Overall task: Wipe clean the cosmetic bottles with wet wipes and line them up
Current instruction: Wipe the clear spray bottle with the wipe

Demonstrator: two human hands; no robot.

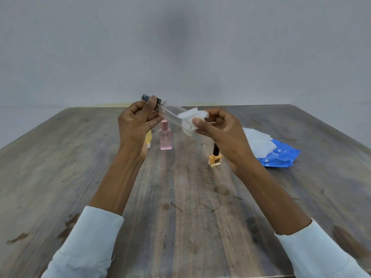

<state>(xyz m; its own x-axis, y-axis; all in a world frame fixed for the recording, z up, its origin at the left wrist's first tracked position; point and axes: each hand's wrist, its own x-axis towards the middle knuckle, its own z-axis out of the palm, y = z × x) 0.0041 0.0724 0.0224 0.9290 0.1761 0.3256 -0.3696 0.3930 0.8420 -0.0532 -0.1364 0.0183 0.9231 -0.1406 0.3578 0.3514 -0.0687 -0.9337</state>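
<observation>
Left hand: The left hand (135, 125) is up over the far part of the table. Its fingers and thumb curl round the dark cap end of a clear bottle (170, 114).

Clear bottle: It is held in the air and lies tilted. The cap end points to 10 o'clock and the bottom end points to 4 o'clock.

Right hand: The right hand (218, 129) pinches a white wet wipe (191, 120) with thumb and fingers. The wipe is wrapped on the bottom end of the clear bottle.

Pink bottle: A pink bottle (166, 137) stands upright on the table (180, 207), under the clear bottle, at 12 o'clock from the table's middle.

Yellow bottle: A yellow bottle (148, 138) stands just beside the pink one, at its 9 o'clock. The left hand hides most of it.

Orange bottle: A small orange bottle (215, 158) with a dark cap stands at 4 o'clock from the pink one, partly behind the right wrist.

Wipe pack: A blue pack (281, 156) lies at 3 o'clock from the orange bottle, with white wipes (258, 142) sticking out of it.

Sleeves: Both arms have light sleeves (86, 245) pushed up.
</observation>
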